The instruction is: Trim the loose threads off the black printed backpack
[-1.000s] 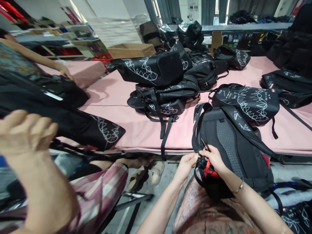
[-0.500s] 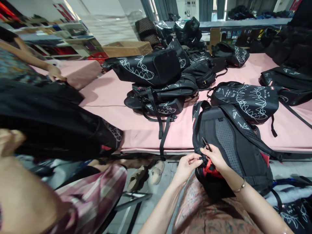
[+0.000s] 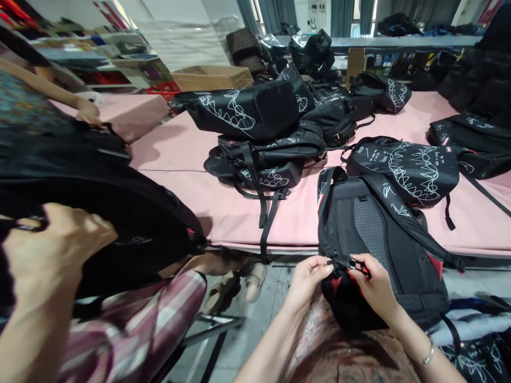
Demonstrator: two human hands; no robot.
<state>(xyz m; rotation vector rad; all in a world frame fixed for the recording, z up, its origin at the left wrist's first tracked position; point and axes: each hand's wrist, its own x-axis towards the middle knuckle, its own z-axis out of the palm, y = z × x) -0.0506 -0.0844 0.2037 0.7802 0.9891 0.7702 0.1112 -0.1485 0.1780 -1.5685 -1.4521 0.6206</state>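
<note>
A black backpack (image 3: 339, 207) leans on the table's front edge and my lap, its padded back panel and shoulder straps facing up. At its lower left side, where red fabric shows, my left hand (image 3: 309, 276) is closed, pinching a bit of black trim. Just to the right, my right hand (image 3: 373, 282) is closed around small black thread snips (image 3: 360, 266). The snips' tip points left, close to the pinched trim. Whether the blades touch it is hidden by the dark fabric.
On the pink table (image 3: 171, 197) lie stacked black backpacks (image 3: 247, 114) with white scribble print, and another printed backpack (image 3: 419, 170) behind mine. At left, a co-worker's hand (image 3: 59, 239) grips a large black bag (image 3: 139, 234). A cardboard box (image 3: 211, 78) stands farther back.
My right hand has turned and lowered, so the snips point left instead of up. My left hand keeps its pinch. The co-worker's bag and hand at left have shifted.
</note>
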